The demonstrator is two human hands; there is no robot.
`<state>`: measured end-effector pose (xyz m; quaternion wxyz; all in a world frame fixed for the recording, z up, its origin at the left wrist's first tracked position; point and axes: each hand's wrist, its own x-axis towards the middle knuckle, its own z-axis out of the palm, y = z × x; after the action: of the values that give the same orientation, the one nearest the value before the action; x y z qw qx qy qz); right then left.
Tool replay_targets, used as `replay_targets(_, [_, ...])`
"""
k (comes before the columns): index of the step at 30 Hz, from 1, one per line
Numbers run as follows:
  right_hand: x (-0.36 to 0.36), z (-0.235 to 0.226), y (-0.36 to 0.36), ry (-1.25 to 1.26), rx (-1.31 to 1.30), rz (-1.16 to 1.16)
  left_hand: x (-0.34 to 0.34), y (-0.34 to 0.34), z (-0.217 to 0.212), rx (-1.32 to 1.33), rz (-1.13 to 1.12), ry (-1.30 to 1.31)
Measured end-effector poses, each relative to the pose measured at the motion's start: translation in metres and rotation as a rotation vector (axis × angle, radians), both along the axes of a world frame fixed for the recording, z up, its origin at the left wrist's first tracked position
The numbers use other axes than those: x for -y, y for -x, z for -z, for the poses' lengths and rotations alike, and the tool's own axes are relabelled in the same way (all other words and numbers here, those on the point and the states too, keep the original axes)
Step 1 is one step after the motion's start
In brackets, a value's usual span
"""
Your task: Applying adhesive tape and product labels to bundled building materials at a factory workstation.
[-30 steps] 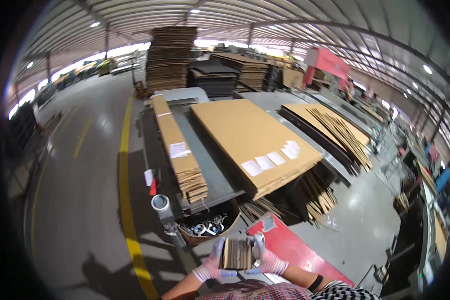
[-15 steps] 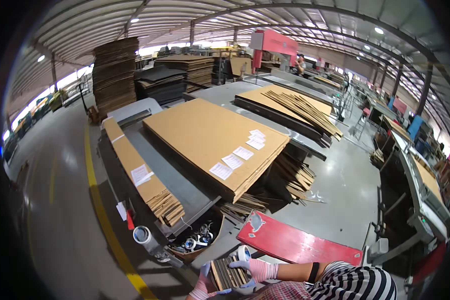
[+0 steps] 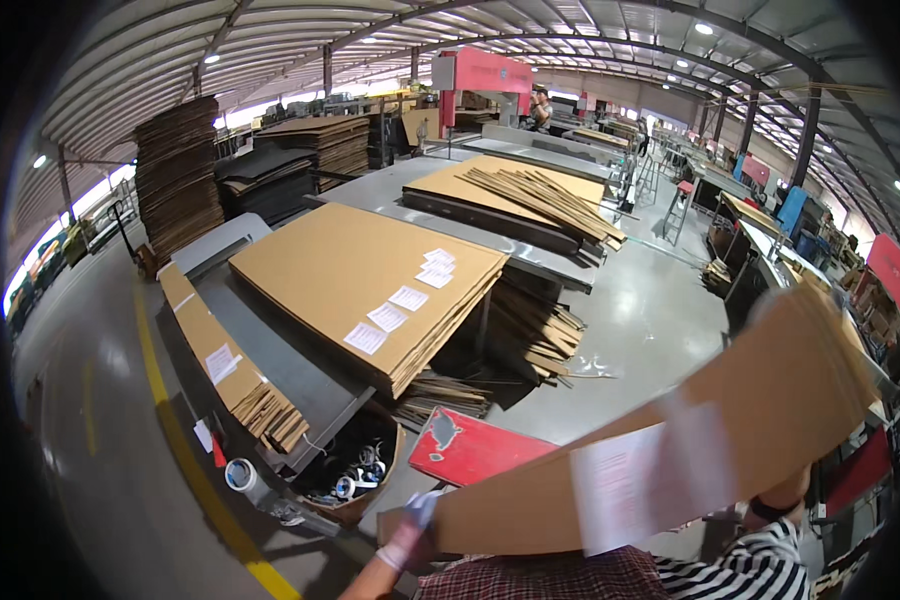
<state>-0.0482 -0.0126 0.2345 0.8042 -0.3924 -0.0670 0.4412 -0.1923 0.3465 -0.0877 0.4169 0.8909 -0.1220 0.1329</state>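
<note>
**Long cardboard bundle held across the front**

Down at the near edge, a long flat bundle of brown cardboard sheets point(image 3: 660, 440) runs from low left up toward the right, tilted and blurred, with a white paper label on its face. It's held in the air in front of the person, near the red panel point(image 3: 465, 447).

Going left to right: far left has a yellow floor line point(image 3: 185, 470), then a narrow stack of folded cardboard point(image 3: 225, 360) on a grey table point(image 3: 270, 345), with a round bin of tape rolls point(image 3: 355, 475) at the near end. Beside that sits a big pallet of flat sheets point(image 3: 370, 270) with white labels on top. Bare concrete floor point(image 3: 640, 310) opens up right of it, so the bundle's upper end has room; more work tables crowd the far right.

Grip: the left hand point(image 3: 410, 530), in a pale glove, is clamped on the bundle's lower left end. The right hand point(image 3: 785, 490) is mostly hidden behind the bundle near its right part, only the wrist shows, so I can't tell how it's gripping.
</note>
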Motion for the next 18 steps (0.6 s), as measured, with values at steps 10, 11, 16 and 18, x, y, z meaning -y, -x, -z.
replay_targets(10, [0.135,0.157,-0.017,0.248,-0.079,-0.104,0.127,-0.163,-0.213,-0.151,0.558,-0.635])
replay_targets(11, [0.137,0.181,-0.018,0.252,-0.086,-0.11,0.119,-0.176,-0.212,-0.215,0.576,-0.746])
replay_targets(16, [0.132,0.274,-0.017,0.259,-0.055,-0.06,0.025,-0.179,-0.172,-0.457,0.515,-0.939])
replay_targets(18, [0.126,0.301,-0.012,0.281,-0.035,-0.018,-0.021,-0.176,-0.143,-0.475,0.45,-0.968])
